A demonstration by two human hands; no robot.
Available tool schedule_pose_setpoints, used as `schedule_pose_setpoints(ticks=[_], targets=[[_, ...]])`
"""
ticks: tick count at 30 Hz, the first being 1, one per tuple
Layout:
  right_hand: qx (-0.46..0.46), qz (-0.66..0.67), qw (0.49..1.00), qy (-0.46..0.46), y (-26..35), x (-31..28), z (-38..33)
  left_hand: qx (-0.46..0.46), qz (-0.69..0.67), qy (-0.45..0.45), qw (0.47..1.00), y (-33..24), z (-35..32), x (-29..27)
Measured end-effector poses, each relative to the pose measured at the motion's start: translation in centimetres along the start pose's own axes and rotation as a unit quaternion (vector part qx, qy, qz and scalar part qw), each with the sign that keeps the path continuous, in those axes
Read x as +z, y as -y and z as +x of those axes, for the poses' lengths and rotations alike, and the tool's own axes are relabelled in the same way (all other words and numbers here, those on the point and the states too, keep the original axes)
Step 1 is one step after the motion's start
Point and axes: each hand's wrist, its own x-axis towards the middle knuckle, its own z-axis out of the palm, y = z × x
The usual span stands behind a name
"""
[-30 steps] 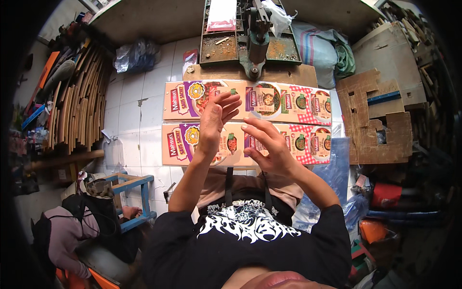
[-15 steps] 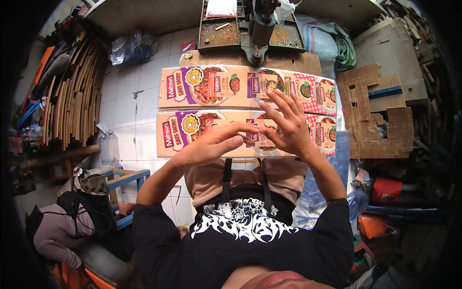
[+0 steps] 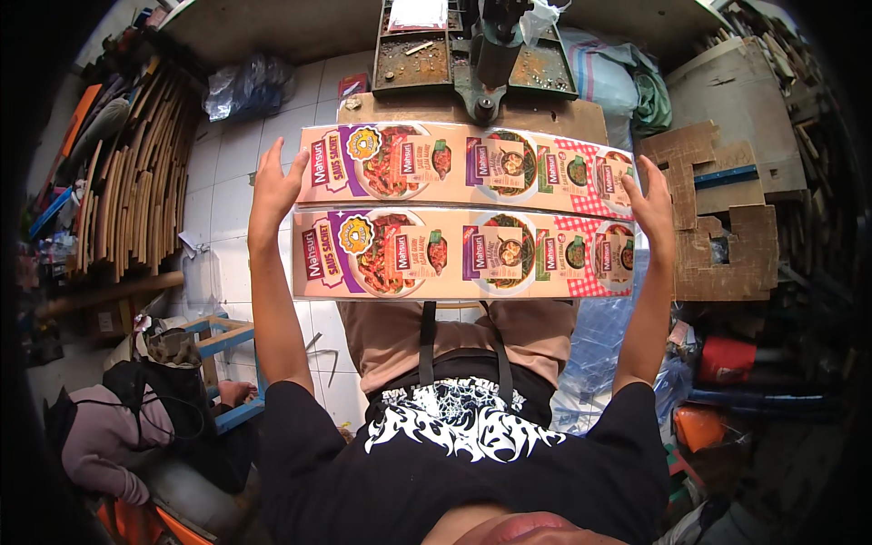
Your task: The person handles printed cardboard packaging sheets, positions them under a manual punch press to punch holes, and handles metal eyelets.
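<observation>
Two long printed panels lie side by side in front of me, the far panel and the near panel. Both are peach-coloured with food pictures, purple patches and a red checked part at the right end. My left hand is at the left end of the far panel, fingers stretched upward and thumb apart by its edge. At the opposite end is my right hand, also with extended fingers, its thumb reaching over the panel's corner. Neither hand is wrapped round anything; how firmly they touch the edges cannot be made out.
A metal machine with greasy side trays stands beyond the panels on a brown board. Cut-out brown boards lie at the right. Upright boards are stacked left, above a blue frame. Clear plastic lies lower right.
Both hands have moved apart from over the middle of the panels to the two ends of the far panel. The printed fronts are now uncovered, and the panels have shifted very slightly left.
</observation>
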Motion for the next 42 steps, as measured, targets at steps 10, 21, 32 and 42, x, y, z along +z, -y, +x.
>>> schedule_pose_setpoints(ticks=[10,21,32,42], targets=[[0.348,0.301,0.873,0.159,-9.0,0.2,-8.3,-0.119,-0.148,0.051,0.980,2.4,-6.5,1.1],[0.313,0.388,0.863,0.081,-4.2,1.7,-8.1,-0.148,-0.277,0.095,0.945,1.0,-6.7,1.1],[-0.072,0.312,0.885,0.338,16.7,-3.3,-13.5,-0.159,-0.249,0.075,0.952,1.4,-6.8,1.2],[-0.081,-0.045,0.874,0.477,15.4,10.7,-21.7,-0.141,-0.276,0.070,0.948,2.5,-6.0,2.5]])
